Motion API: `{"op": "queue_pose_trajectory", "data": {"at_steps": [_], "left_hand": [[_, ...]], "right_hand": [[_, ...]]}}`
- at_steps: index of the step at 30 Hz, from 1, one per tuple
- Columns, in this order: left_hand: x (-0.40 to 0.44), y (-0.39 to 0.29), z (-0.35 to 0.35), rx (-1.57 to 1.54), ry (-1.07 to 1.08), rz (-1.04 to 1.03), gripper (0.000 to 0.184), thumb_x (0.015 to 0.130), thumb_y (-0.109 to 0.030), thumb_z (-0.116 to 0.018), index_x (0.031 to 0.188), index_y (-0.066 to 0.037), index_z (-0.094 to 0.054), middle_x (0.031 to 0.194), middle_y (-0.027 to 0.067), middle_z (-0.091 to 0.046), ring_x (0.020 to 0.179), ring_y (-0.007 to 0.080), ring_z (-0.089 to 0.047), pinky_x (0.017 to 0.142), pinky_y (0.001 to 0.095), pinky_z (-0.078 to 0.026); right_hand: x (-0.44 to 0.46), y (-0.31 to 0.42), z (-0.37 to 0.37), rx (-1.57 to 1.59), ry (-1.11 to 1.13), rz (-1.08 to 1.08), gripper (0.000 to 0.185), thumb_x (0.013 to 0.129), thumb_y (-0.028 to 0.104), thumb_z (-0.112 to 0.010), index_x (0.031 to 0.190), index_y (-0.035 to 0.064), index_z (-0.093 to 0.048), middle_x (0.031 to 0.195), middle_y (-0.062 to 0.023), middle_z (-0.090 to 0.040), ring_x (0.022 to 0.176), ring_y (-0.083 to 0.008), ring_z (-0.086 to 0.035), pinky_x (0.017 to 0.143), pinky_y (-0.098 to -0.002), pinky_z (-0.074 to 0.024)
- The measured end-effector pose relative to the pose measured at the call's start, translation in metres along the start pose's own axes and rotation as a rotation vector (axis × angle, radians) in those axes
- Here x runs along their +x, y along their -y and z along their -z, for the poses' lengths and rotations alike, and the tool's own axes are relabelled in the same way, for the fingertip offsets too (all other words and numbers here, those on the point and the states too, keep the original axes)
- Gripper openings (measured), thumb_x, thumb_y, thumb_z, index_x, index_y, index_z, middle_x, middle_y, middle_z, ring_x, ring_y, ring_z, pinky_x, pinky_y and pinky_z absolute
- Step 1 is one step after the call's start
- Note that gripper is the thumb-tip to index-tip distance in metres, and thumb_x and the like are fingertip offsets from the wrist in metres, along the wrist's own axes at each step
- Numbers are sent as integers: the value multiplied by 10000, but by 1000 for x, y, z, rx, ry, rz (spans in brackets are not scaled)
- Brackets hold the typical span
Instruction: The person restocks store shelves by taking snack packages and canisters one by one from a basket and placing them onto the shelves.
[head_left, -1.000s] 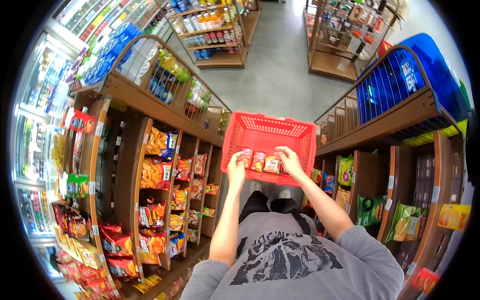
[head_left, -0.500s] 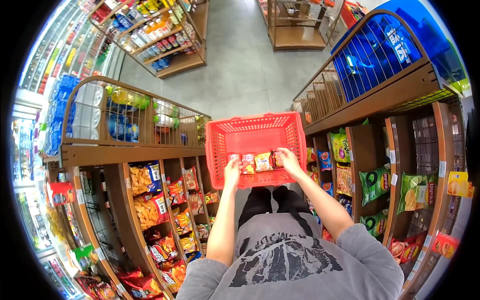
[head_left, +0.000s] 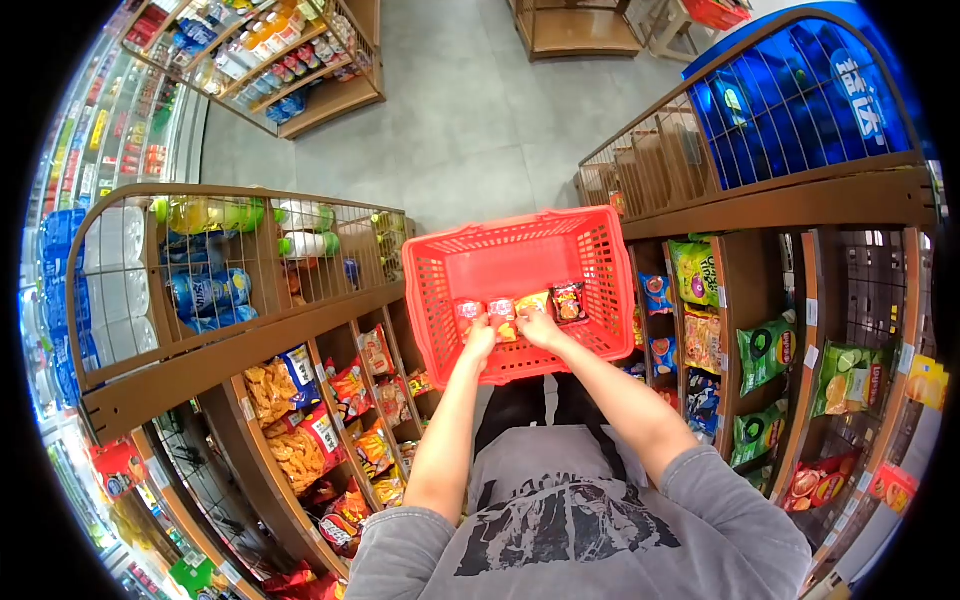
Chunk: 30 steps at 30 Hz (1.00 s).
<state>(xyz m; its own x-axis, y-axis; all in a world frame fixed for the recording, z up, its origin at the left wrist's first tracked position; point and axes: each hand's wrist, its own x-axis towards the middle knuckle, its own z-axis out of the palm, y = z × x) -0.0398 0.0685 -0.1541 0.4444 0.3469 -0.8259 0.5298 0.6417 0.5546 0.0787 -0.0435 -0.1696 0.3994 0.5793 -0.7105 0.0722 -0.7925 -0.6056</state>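
Note:
A red plastic basket [head_left: 515, 265] is in front of my legs; what bears it is hidden. Along its near side several small snack packets lie in a row. My left hand [head_left: 481, 338] reaches over the rim, fingers closed on a red-and-white snack packet [head_left: 502, 310]. A similar red-and-white packet [head_left: 468, 309] lies just left of it. My right hand [head_left: 541, 329] is closed on the lower part of a yellow snack packet [head_left: 533, 302]. At the right end lies a black-and-red packet [head_left: 569, 302], apart from both hands.
Shelves of bagged snacks [head_left: 765, 355] flank me on the right, with more bags [head_left: 300, 445] on the left. Wire-railed racks hold bottles [head_left: 210, 290] and blue packs [head_left: 800, 110]. Ahead, a grey floor aisle [head_left: 450, 110] runs between display stands [head_left: 330, 100].
My right hand has moved left, from the black-and-red packet to the yellow one. My left hand has shifted slightly right along the row. The view has tilted and moved a little.

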Motion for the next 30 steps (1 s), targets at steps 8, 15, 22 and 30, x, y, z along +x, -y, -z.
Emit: {"op": "queue_pose_trajectory", "data": {"at_steps": [8,15,22,30], "left_hand": [[3,5,12,20,67,98,800,803,25,-485,1536,34,-163,1515,206,-362,1201,228,-502,944,286,-424],[7,9,20,66,84,35,677,821,65,-449,1484,15,-317,1350,156,-523,1088,178,-541,877,273,-445],[-27,-5,30,19,58,-131,494,927,-75,-532,1407,-9,-438,1202,98,-606,1011,151,-581,860,276,-473],[-94,-2,3,12,-195,-475,459,969,-185,-615,1347,52,-509,1202,150,-631,1087,190,-604,939,304,-485]], "right_hand": [[30,-27,-38,-84,29,2,528,899,294,-584,1297,-50,-537,1040,-238,-686,1009,-326,-662,861,-386,-503],[2,2,-23,74,-51,-4,491,907,299,-595,1270,-29,-546,1062,-240,-676,1012,-329,-657,878,-389,-502],[-36,21,4,223,-155,158,445,916,258,-673,1256,-1,-546,1089,-158,-685,952,-207,-678,830,-335,-533],[-83,43,28,439,-3,383,425,907,106,-694,1272,21,-492,1210,-158,-623,1047,-206,-636,875,-330,-543]]}}
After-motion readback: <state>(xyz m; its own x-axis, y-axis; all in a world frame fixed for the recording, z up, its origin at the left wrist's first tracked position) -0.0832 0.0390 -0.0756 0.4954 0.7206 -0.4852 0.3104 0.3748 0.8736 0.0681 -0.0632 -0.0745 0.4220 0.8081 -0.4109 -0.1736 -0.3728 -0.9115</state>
